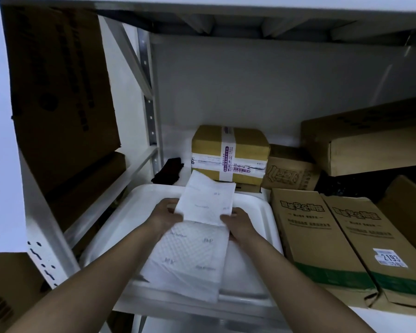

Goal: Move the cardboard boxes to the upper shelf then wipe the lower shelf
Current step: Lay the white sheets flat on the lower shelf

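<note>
A white embossed paper towel sheet [208,200] is held up over a clear-wrapped pack of paper towels [190,263]. My left hand [165,212] pinches the sheet's left edge and my right hand [237,222] pinches its right edge. The pack lies on a white plastic bin lid [252,207] on the shelf. Behind it stands a taped cardboard box [228,152]. To the right lie two long cardboard boxes [308,229] [370,239] with green bands.
A small printed carton [288,174] and a large carton [365,143] sit at the back right. A black cloth [168,170] lies by the shelf post [149,97]. Big cardboard boxes [58,87] fill the neighbouring rack at left. The shelf above [226,6] is close overhead.
</note>
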Motion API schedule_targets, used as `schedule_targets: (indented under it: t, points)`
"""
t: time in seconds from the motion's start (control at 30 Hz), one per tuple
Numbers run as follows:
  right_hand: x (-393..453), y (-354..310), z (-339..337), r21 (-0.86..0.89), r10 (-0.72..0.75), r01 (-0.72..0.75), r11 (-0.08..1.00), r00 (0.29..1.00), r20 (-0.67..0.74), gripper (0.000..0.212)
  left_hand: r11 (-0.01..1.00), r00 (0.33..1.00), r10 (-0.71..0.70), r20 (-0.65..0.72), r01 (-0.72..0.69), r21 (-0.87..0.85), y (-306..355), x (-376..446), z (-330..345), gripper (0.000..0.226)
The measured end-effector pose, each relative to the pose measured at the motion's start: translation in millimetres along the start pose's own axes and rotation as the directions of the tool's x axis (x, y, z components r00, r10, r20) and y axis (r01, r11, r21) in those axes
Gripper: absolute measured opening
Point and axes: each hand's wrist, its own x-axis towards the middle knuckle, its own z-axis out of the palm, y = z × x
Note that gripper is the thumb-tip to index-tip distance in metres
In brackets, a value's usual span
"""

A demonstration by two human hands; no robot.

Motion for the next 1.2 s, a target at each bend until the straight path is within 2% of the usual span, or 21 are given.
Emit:
schedule_targets:
  t: [0.13, 0.23, 0.33, 0.4, 0.47, 0.53, 0.63, 0.77, 0.97, 1.2]
  points:
    - [0.5, 2.5, -3.9, -0.208, -0.041, 0.023, 0.978, 0.996, -0.085, 0.052, 0.999, 0.999, 0.007, -0.051, -0.004, 0.054, -11.6, 3.8, 10.1, 0.049]
    - [-0.2, 4.0, -9.5, -0.455, -0.104, 0.053, 0.889, 0.991, -0.088, 0.061, 0.952, 0.997, 0.082, 0.012, -0.082, 0.296, -16.7, 6.7, 19.6, 0.054]
    - [-2.4, 3.5, -11.7, -0.631, -0.155, 0.085, 0.771, 0.986, -0.056, 0.057, 0.82, 0.992, 0.077, 0.1, -0.12, 0.559, -19.7, 4.2, 27.8, 0.056]
    - [-5.9, 2.7, -11.6, -0.743, -0.176, 0.092, 0.663, 0.984, -0.034, 0.052, 0.672, 0.99, 0.1, 0.096, -0.138, 0.728, -19.8, 0.6, 32.2, 0.054]
    - [-9.3, 2.3, -11.4, -0.821, -0.185, 0.079, 0.565, 0.982, -0.033, 0.048, 0.559, 0.976, 0.162, 0.147, -0.213, 0.801, -20.3, -0.9, 37.9, 0.059]
    - [-11.7, 1.7, -11.4, -0.849, -0.196, 0.061, 0.525, 0.979, -0.05, 0.047, 0.465, 0.95, 0.178, 0.257, -0.311, 0.829, -20.8, -0.9, 43.9, 0.066]
    - [-13.1, -2.6, -12.8, -0.842, -0.192, 0.046, 0.537, 0.979, -0.069, 0.051, 0.369, 0.922, 0.119, 0.368, -0.385, 0.846, -24.7, -0.9, 54.2, 0.071]
    - [-13.0, -10.1, -17.4, -0.801, -0.121, 0.021, 0.598, 0.991, -0.064, 0.059, 0.362, 0.917, 0.042, 0.397, -0.384, 0.849, -30.9, -3.7, 64.4, 0.075]
    - [-5.5, -13.7, -28.3, -0.774, 0.018, -0.021, 0.632, 1.0, -0.012, 0.071, 0.333, 0.899, 0.124, 0.42, -0.436, 0.836, -36.2, -1.3, 70.8, 0.076]
    - [2.3, -6.7, -31.2, -0.669, 0.038, -0.039, 0.743, 0.999, -0.017, 0.07, 0.323, 0.9, 0.216, 0.378, -0.431, 0.842, -43.4, -1.4, 79.7, 0.075]
